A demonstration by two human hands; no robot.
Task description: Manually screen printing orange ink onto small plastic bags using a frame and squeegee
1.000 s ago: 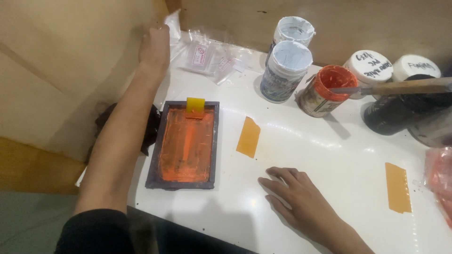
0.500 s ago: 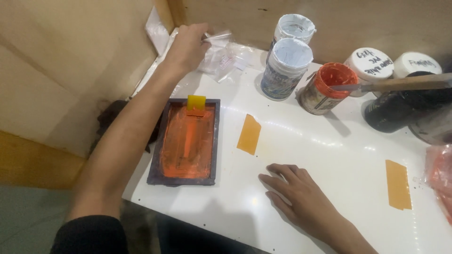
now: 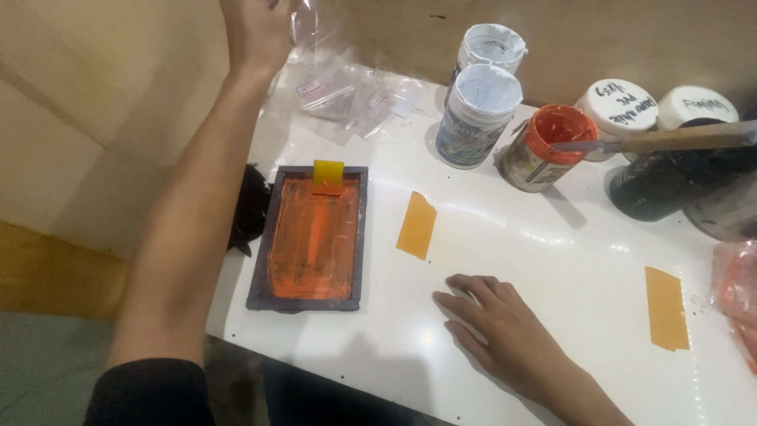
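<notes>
The left hand (image 3: pixel 256 31) is lifting one clear plastic sleeve (image 3: pixel 311 24), pinching it above several more sleeves (image 3: pixel 347 99) lying flat. One orange-inked screen frame (image 3: pixel 311 237) is sitting beside two orange strips (image 3: pixel 416 226). The right hand (image 3: pixel 505 331) is resting flat, fingers released. Five paint jars (image 3: pixel 477 114) are standing behind.

White glossy table (image 3: pixel 552 260). On it: dark-framed tray (image 3: pixel 309 237) smeared orange with a yellow scraper (image 3: pixel 328 173) at its far end, two orange strips (image 3: pixel 416 226) (image 3: pixel 667 308), clear plastic bags (image 3: pixel 347 95) at the far corner, paint jars (image 3: pixel 477 116) and an open orange paint pot (image 3: pixel 548 147) along the back. The right hand (image 3: pixel 497 331) lies flat on it.
</notes>
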